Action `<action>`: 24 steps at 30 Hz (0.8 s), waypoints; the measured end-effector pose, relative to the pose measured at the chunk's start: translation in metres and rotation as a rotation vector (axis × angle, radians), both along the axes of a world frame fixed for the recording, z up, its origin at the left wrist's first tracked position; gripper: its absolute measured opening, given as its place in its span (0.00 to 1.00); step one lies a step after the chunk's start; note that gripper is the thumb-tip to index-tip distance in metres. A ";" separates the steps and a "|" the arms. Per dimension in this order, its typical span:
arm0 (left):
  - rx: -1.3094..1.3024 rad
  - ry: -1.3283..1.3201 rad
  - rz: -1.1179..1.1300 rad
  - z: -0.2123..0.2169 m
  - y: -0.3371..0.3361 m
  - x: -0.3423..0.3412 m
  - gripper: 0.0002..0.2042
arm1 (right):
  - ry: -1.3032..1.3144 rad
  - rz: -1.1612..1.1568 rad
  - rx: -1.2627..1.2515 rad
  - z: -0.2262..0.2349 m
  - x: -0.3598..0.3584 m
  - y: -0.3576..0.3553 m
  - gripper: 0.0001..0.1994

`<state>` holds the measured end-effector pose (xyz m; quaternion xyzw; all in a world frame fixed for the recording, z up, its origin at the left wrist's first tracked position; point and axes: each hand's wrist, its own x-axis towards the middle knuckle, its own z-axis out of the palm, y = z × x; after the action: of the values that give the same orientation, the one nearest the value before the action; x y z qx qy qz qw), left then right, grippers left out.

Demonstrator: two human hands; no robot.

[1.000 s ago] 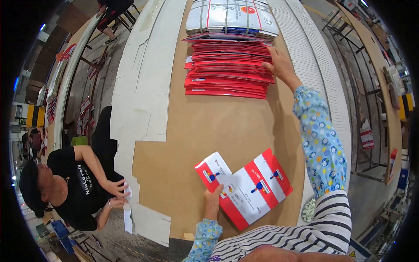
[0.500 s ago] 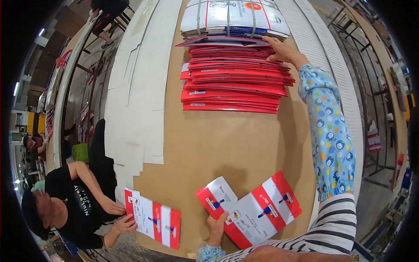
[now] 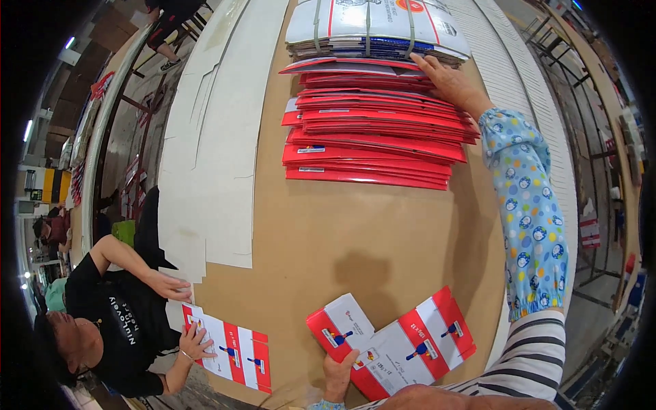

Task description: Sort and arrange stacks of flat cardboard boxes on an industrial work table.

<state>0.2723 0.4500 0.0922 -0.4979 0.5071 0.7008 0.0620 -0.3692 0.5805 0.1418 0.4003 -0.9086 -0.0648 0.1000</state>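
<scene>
My left hand [image 3: 339, 374] grips a flat red-and-white printed carton [image 3: 420, 348] at the near edge of the table, thumb on top. A smaller panel [image 3: 339, 322] angles off to the left, its link to the carton partly hidden by my thumb. My right arm stretches far forward. At its end my right hand [image 3: 456, 87], fingers outstretched, rests at the far right of a row of red folded cartons [image 3: 376, 147] lying overlapped on the table. A red-edged piece [image 3: 355, 66] leans at the row's far end, near my fingertips.
Behind the row sits a strapped bundle of white printed cardboard [image 3: 376, 24]. White sheets [image 3: 212, 171] cover the table's left side; corrugated board [image 3: 512, 75] lines the right. At the left a co-worker [image 3: 116, 314] holds another red-and-white carton [image 3: 232, 352].
The co-worker's carton has shifted left and lies lower, one of their hands lifted off it. My right hand stays by the row's far end; my left keeps its hold on the carton.
</scene>
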 end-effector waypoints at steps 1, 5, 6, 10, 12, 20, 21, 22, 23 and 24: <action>-0.009 0.004 -0.014 0.002 0.000 -0.002 0.18 | -0.045 -0.029 0.002 0.006 0.000 0.002 0.44; -0.016 -0.001 0.002 -0.001 0.000 0.001 0.19 | -0.193 -0.203 -0.223 -0.006 -0.007 0.010 0.49; -0.017 -0.002 0.003 -0.002 0.001 0.003 0.19 | -0.194 -0.202 -0.224 -0.009 -0.009 0.011 0.49; -0.001 0.021 0.028 -0.002 0.005 0.000 0.19 | -0.320 -0.226 -0.286 -0.015 -0.020 0.017 0.46; -0.003 0.033 0.038 0.003 0.005 -0.003 0.19 | -0.320 -0.211 -0.284 -0.017 -0.022 0.020 0.44; -0.062 0.014 -0.034 -0.005 -0.001 0.007 0.19 | -0.433 -0.102 -0.333 -0.030 -0.029 0.028 0.39; -0.063 0.013 -0.036 -0.007 -0.001 0.010 0.19 | -0.433 -0.104 -0.335 -0.032 -0.030 0.031 0.39; -0.038 0.023 -0.014 -0.008 -0.001 0.012 0.19 | -0.397 -0.082 -0.365 -0.032 -0.031 0.035 0.36; -0.018 0.029 0.010 -0.008 -0.002 0.013 0.19 | -0.365 -0.058 -0.399 -0.034 -0.030 0.034 0.34; -0.023 0.025 0.011 -0.006 -0.003 0.012 0.19 | -0.369 -0.057 -0.404 -0.035 -0.029 0.034 0.34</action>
<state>0.2844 0.4472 0.0862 -0.4925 0.5132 0.7014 0.0459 -0.3986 0.6149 0.1072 0.3517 -0.9168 0.1890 0.0089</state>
